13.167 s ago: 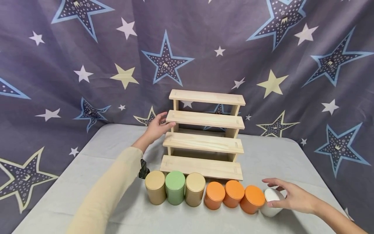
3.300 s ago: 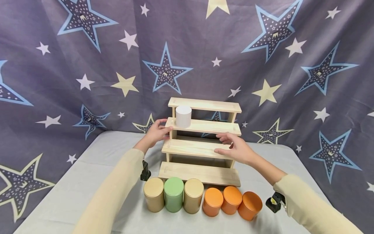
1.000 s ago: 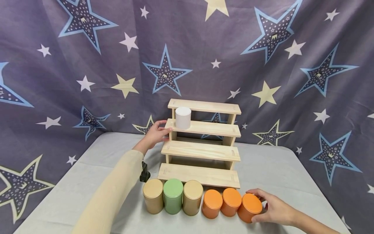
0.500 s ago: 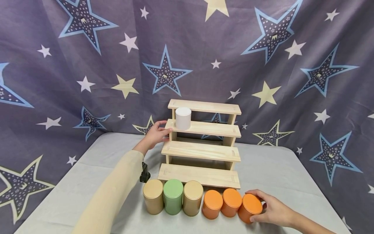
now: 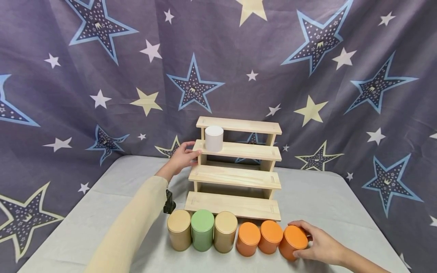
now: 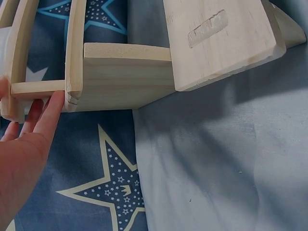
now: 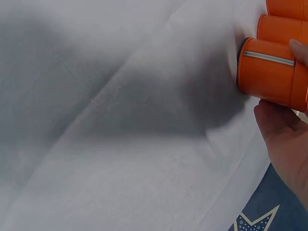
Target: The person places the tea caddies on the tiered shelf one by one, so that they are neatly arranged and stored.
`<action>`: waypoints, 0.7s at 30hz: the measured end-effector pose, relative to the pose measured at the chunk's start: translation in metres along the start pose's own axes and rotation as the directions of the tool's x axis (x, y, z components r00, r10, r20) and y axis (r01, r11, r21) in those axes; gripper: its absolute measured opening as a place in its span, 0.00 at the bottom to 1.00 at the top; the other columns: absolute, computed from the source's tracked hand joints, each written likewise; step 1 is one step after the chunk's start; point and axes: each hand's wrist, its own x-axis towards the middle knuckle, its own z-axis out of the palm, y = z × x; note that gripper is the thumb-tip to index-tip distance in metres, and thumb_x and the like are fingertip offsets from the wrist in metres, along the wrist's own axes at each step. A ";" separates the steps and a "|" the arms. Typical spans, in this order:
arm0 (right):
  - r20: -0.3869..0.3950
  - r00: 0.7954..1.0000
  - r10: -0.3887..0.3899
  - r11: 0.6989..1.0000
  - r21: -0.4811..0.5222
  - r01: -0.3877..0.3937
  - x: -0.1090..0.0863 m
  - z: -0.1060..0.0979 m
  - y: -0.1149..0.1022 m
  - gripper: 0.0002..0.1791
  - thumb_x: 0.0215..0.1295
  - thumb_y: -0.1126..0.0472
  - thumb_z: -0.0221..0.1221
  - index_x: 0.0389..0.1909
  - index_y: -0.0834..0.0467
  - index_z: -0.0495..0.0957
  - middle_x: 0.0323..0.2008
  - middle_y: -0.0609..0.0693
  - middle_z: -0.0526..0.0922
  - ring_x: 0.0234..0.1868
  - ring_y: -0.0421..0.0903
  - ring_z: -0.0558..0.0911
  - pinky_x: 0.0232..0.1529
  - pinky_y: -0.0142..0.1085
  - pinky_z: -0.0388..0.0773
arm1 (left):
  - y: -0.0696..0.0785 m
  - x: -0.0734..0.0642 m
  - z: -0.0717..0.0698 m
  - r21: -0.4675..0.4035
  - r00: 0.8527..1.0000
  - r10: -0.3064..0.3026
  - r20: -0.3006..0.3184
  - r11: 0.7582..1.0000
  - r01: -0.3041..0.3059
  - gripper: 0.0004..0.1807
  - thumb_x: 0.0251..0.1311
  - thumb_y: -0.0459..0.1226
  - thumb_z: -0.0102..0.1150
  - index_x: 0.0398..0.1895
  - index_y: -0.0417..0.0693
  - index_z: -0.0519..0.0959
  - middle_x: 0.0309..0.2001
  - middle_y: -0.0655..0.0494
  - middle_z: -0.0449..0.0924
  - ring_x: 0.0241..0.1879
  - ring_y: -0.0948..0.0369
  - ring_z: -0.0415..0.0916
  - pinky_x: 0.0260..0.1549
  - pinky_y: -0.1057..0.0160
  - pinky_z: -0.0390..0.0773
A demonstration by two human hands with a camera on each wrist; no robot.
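Note:
My left hand [image 5: 182, 156] holds the left end of a four-tier wooden display rack [image 5: 235, 204], at the second shelf from the top. In the left wrist view its straightish fingers touch the rack's side board [image 6: 38, 88], with the thumb at the plank edge. A white tin [image 5: 214, 140] stands upright on that shelf's left end. At the lower right, my right hand [image 5: 319, 242] grips the rightmost orange tin [image 5: 293, 244], thumb at the front and fingers round the far side. The right wrist view shows this orange tin [image 7: 267, 72] between thumb and fingers, beside other orange ones.
In a row before the rack stand a gold tin [image 5: 179, 231], a green tin [image 5: 203, 231], another gold tin [image 5: 225, 233] and two more orange tins, left [image 5: 248, 239] and middle [image 5: 271, 237]. A grey cloth [image 5: 317, 201] covers the table. Behind hangs a star-patterned curtain [image 5: 252, 94].
The white tin has gone from the row's right end to the second shelf from the top. My right hand has come back from the rack to the rightmost orange tin. My left hand stays put.

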 end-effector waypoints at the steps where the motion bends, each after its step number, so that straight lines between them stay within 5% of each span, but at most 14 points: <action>1: -0.004 1.000 0.004 1.000 -0.002 -0.004 0.000 0.000 0.000 0.39 0.50 0.50 0.69 0.60 0.63 0.65 0.50 0.52 0.76 0.42 0.29 0.73 0.40 0.26 0.76 | 0.000 0.000 0.000 -0.001 1.000 -0.001 0.000 1.000 0.001 0.34 0.65 0.38 0.54 0.70 0.47 0.51 0.62 0.36 0.64 0.59 0.43 0.69 0.54 0.50 0.77; 13: -0.073 0.997 -0.003 1.000 -0.028 0.001 -0.001 -0.009 -0.007 0.39 0.50 0.51 0.69 0.59 0.63 0.65 0.51 0.55 0.76 0.42 0.29 0.75 0.40 0.26 0.77 | -0.001 0.000 0.000 -0.019 1.000 0.003 0.005 1.000 -0.003 0.35 0.64 0.38 0.55 0.70 0.47 0.50 0.64 0.36 0.62 0.60 0.44 0.68 0.55 0.51 0.77; 21: -0.178 0.975 -0.134 0.990 -0.067 0.123 -0.003 -0.012 -0.011 0.35 0.49 0.56 0.70 0.57 0.60 0.66 0.45 0.53 0.79 0.38 0.30 0.76 0.36 0.27 0.77 | -0.001 0.000 0.000 -0.030 1.000 0.009 0.014 1.000 -0.009 0.36 0.64 0.37 0.54 0.71 0.47 0.49 0.64 0.35 0.61 0.61 0.43 0.67 0.56 0.50 0.76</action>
